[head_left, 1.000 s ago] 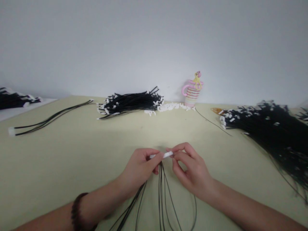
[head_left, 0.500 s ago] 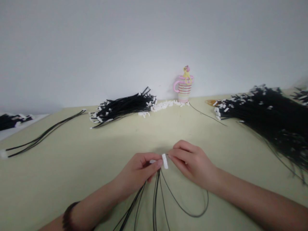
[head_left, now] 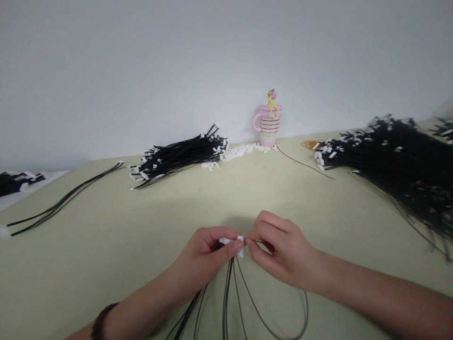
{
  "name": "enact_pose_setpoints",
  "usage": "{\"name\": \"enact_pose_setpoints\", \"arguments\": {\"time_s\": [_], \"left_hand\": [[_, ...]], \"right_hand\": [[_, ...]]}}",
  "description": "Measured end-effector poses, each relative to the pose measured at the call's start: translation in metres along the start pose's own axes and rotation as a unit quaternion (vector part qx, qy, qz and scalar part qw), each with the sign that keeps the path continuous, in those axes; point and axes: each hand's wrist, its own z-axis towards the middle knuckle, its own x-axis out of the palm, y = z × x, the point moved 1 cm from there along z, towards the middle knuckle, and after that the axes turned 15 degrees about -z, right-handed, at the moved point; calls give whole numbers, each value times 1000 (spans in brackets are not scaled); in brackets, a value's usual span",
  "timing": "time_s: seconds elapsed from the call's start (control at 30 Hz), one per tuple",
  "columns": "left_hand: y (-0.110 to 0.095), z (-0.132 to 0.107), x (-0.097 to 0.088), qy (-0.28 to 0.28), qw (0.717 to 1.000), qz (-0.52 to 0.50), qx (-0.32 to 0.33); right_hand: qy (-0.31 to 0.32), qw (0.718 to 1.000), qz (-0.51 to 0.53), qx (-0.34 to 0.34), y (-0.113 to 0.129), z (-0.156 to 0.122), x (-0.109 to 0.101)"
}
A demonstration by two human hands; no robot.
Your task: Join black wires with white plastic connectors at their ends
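Near the front of the table, my left hand (head_left: 214, 250) pinches a small white connector (head_left: 240, 253) between thumb and forefinger. A second white piece (head_left: 224, 241) shows inside that hand, partly covered by the fingers. Several thin black wires (head_left: 225, 302) hang down below it. My right hand (head_left: 279, 250) is closed in a pinch on the end of one black wire (head_left: 257, 242), whose tip points at the connector's right side. Whether the tip is inside the connector I cannot tell. The same wire loops down and around beneath my right hand.
A bundle of black wires with white connectors (head_left: 180, 153) lies at the back. Loose white connectors (head_left: 240, 151) lie beside it, by a striped mug (head_left: 269, 130). A larger wire pile (head_left: 399, 156) covers the right; a few joined wires (head_left: 67, 198) lie left.
My right hand has brought the wire end up against the connector. The left thumb now covers more of the connector, which stands more upright. The camera view has shifted slightly.
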Motion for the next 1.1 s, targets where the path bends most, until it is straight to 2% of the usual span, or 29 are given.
{"name": "enact_pose_setpoints", "arguments": {"time_s": [0.13,0.23,0.33,0.43,0.53,0.7,1.1], "left_hand": [[-2,0,-1,24,1000,-2,7],[-2,0,0,33,999,-10,13],[1,1,-2,20,1000,-22,-4],[5,3,-10,-19,996,-72,-44],[6,5,-14,-19,993,-95,-73],[2,5,-11,62,997,1,-55],[-2,4,-12,83,993,42,-75]], "right_hand": [[-1,993,118,31,4,1,1],[-4,987,155,42,5,0,4],[6,983,176,44,3,-1,7],[18,977,200,72,0,-3,6],[1,980,178,89,-1,-4,4],[-26,995,89,38,0,-4,9],[-29,994,102,-8,-2,-4,9]]}}
